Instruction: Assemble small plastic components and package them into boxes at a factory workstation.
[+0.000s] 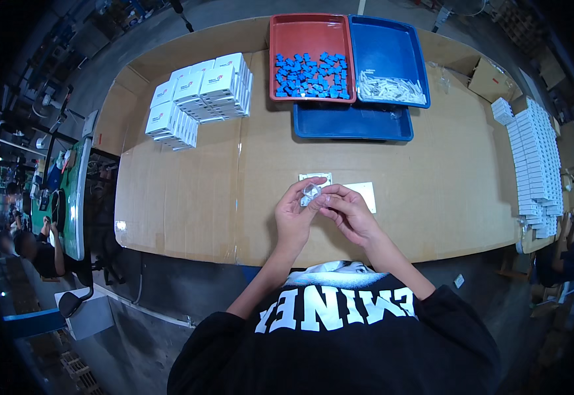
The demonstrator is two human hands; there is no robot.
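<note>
Between my two hands, above the near middle of the cardboard-covered table, is a small clear, roundish plastic piece [311, 191]. My left hand [293, 210] grips it from the left with fingers curled. My right hand [353, 214] pinches its right side with thumb and fingertips. Its exact kind is too small to make out. Just behind the fingers lies a white plate-like part [324, 177] with small details along its edge, partly covered by my hands. A flat white panel [366, 195] rests to the right, its lower left hidden by my right hand.
Stacked white boxes [198, 89] stand back left. A red tray [310, 36] holds blue pieces; beside it a blue tray [385, 52] holds slim white parts. Another blue tray [353, 123] sits before them. Tall white stacks [534, 161] line the right edge. Other people work at both sides.
</note>
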